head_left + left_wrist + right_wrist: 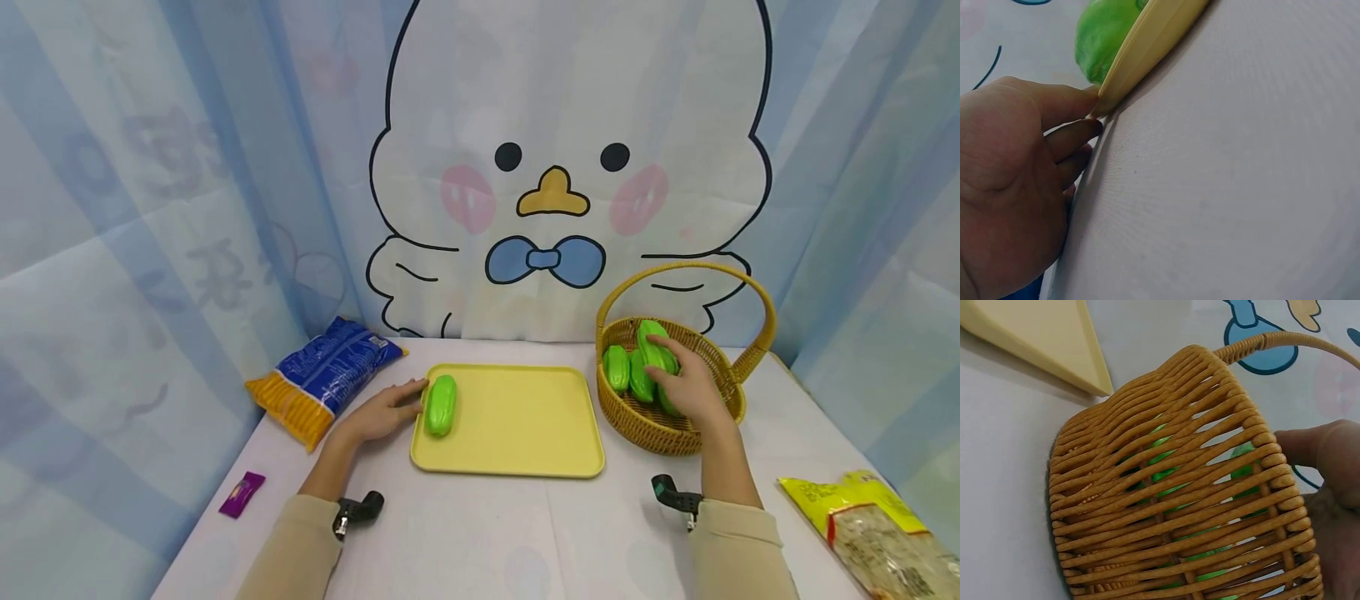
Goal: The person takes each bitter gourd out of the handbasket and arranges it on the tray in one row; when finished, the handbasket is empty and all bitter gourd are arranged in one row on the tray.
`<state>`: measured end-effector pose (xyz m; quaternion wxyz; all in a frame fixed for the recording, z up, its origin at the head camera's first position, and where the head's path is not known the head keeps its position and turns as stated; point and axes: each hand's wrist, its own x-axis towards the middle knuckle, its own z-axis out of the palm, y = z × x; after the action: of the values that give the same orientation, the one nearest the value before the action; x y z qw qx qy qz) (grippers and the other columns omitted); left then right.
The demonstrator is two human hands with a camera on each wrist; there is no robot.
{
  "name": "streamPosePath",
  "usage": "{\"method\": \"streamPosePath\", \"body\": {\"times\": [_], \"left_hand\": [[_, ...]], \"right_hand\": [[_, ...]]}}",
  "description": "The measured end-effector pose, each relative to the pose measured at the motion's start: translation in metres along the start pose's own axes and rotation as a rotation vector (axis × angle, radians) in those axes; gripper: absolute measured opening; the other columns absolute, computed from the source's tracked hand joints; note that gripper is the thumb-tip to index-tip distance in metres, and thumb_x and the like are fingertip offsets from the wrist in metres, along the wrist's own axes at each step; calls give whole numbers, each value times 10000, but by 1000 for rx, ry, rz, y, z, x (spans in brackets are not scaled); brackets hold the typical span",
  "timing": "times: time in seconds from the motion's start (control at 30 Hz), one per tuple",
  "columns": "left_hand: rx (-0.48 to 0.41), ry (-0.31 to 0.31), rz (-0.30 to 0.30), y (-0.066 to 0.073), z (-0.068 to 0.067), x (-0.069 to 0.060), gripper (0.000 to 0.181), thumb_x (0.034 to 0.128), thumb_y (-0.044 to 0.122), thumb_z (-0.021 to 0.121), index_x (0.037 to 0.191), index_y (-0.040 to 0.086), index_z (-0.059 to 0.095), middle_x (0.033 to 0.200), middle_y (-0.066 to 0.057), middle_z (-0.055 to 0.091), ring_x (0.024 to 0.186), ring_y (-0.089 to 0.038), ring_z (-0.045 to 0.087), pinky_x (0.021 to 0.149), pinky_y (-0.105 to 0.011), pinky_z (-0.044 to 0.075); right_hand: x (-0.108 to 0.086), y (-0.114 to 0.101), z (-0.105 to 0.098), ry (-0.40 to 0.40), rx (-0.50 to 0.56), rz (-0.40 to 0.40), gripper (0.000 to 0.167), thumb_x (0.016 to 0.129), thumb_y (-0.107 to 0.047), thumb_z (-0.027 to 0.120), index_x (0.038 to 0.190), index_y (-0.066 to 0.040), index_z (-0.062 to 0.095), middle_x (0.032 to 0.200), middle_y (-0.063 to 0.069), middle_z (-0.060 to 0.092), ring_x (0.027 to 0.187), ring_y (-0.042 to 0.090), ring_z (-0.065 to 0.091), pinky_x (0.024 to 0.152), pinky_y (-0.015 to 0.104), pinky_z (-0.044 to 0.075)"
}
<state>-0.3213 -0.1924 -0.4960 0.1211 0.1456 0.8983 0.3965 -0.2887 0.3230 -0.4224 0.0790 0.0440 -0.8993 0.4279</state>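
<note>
My left hand (386,411) is at the left edge of a yellow tray (525,421), fingertips touching its rim with the fingers fairly straight. On the tray's left side lies an oblong, glossy green toy vegetable (441,405), whose rounded end also shows in the left wrist view. Over a brown wicker basket (645,429), my right hand (693,387) grips another green toy vegetable (651,333) between thumb and fingers. Several more of them, such as the green one (617,368) at the left, lie in the basket. In the right wrist view, the basket wall (1166,481) largely hides the held vegetable.
A blue and orange snack bag (326,379) lies left of the tray, with a small purple packet (242,494) nearer me. A yellow bag with a clear window (877,533) is at the right. The basket's tall handle (686,267) arches over it; a curtain hangs behind.
</note>
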Motion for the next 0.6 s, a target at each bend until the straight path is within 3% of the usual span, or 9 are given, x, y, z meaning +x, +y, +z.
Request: {"method": "streamPosePath", "body": {"times": [0.13,0.27,0.4,0.6], "left_hand": [[1,0,3,0,0,0,570,1067,369,556,1607,243,421,1706,-107,302,1604,-432,136,1301,-631,55],[2,-3,1,0,0,-1,568,1067,360,556,1607,244,420,1709,-100,296,1606,-425,135,1302,-629,54],[0,-6,-1,0,0,-1,572,1067,359,558,1609,242,416,1711,-98,292,1609,-415,133,1306,-618,52],[13,-2,7,0,0,0,575,1070,380,548,1610,234,415,1706,-113,301,1603,-424,154,1302,-628,66]], "right_hand": [[-1,-5,-2,1,46,0,588,1073,-199,591,1618,-154,376,1690,250,263,1517,534,266,1169,732,311],[-3,-13,-5,39,74,-22,631,1045,-327,644,1605,-174,398,1661,256,305,1421,523,383,1035,647,456],[-5,-22,-9,52,83,-47,700,1013,-416,674,1608,-178,392,1625,246,370,1369,471,452,949,473,508],[-10,-37,-16,20,80,-95,676,1001,-378,705,1586,-179,431,1619,203,397,1316,407,491,822,207,495]]}}
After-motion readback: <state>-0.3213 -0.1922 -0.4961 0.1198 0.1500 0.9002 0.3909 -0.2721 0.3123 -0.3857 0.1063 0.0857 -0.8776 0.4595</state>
